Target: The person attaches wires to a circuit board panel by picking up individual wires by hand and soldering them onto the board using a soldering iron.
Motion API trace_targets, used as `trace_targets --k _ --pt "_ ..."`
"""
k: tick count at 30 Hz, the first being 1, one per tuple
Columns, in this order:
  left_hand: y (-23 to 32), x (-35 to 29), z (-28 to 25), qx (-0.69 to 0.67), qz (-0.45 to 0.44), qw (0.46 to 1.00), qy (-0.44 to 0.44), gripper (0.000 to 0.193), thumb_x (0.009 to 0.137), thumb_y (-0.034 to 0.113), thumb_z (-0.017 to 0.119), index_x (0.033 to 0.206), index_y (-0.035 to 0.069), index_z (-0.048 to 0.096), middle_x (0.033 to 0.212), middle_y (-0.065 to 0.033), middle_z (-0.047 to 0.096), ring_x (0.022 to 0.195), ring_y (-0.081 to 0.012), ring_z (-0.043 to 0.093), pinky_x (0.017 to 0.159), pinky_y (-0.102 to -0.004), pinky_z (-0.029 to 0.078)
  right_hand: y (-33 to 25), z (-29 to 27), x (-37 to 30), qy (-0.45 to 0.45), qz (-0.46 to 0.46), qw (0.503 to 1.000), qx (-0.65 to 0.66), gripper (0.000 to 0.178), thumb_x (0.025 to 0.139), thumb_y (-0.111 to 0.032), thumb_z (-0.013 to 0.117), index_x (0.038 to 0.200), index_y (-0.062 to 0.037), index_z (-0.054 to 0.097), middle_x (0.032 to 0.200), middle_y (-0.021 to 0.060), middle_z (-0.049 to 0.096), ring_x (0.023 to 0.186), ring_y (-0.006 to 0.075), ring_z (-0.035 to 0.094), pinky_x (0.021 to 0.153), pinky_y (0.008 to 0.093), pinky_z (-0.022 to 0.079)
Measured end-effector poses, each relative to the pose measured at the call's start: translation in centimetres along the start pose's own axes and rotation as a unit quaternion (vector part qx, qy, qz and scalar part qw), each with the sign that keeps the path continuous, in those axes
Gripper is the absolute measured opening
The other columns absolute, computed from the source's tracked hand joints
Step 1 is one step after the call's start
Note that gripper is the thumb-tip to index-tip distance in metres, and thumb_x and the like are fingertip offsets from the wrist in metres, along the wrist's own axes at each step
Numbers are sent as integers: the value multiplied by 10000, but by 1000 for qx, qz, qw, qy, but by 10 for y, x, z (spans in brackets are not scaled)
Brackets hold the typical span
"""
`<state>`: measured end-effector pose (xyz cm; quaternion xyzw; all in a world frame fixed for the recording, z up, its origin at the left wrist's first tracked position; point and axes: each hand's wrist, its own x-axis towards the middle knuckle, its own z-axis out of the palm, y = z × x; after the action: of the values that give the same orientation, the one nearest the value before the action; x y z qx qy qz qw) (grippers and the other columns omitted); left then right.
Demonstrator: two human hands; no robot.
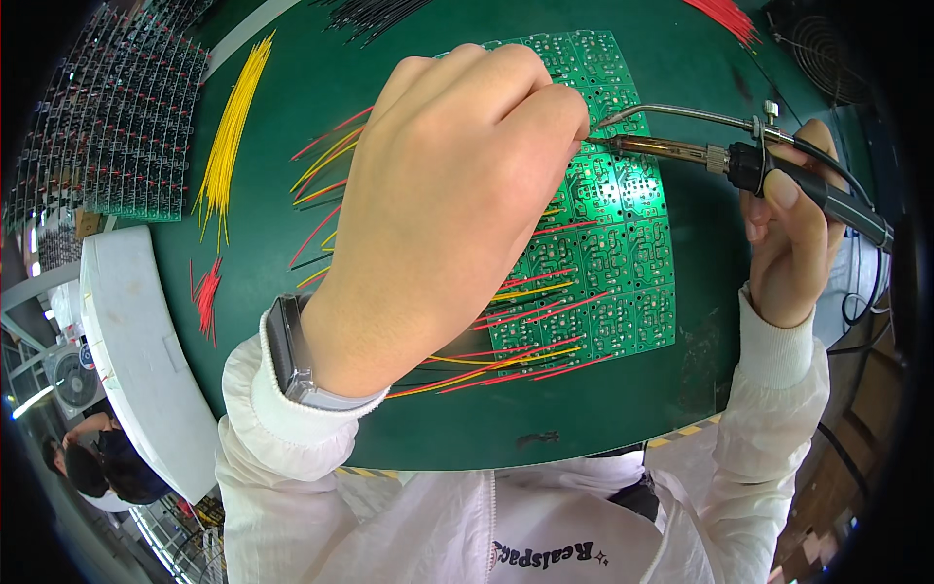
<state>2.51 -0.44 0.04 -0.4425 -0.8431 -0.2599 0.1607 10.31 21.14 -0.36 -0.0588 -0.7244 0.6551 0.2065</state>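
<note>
A green panel of circuit boards point(637, 258) lies on the green table, with several red wires point(569, 228) and yellow and black ones fanned out across it and past its left side. Over its upper part is my left hand point(457, 175), closed, back of the hand up; its fingertips, and whatever they pinch, are hidden. My right hand point(793, 214) grips a soldering iron point(671, 149) by its black handle, from the right. The iron's tip meets the board close beside my left thumb and index finger. Clamped to the iron, a thin curved metal tube point(681, 114) ends just above that tip.
A long yellow wire bundle point(233, 136) and a small heap of short red wires point(205, 300) lie at left. Black wires point(375, 15) and red wires point(725, 19) are at the far edge. Upright boards point(107, 127) stand far left; a round fan grille point(825, 49) is far right.
</note>
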Motion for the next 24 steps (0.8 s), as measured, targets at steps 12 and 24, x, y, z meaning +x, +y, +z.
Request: trace_targets --k 12,24 --pt "-1 1 1 4 -3 1000 -1 138 658 16 679 764 74 613 752 -18 574 673 -184 528 606 -278 395 1 2 0 60 -30 997 23 220 715 -144 575 823 39 520 641 28 411 445 76 376 401 191 297" --pt "-8 22 -24 -69 -93 993 -36 151 761 122 653 887 43 623 811 -38 614 772 -147 586 728 -251 406 -1 -10 0 40 -19 998 55 184 712 -120 568 796 7 466 608 23 415 439 73 357 400 191 277"
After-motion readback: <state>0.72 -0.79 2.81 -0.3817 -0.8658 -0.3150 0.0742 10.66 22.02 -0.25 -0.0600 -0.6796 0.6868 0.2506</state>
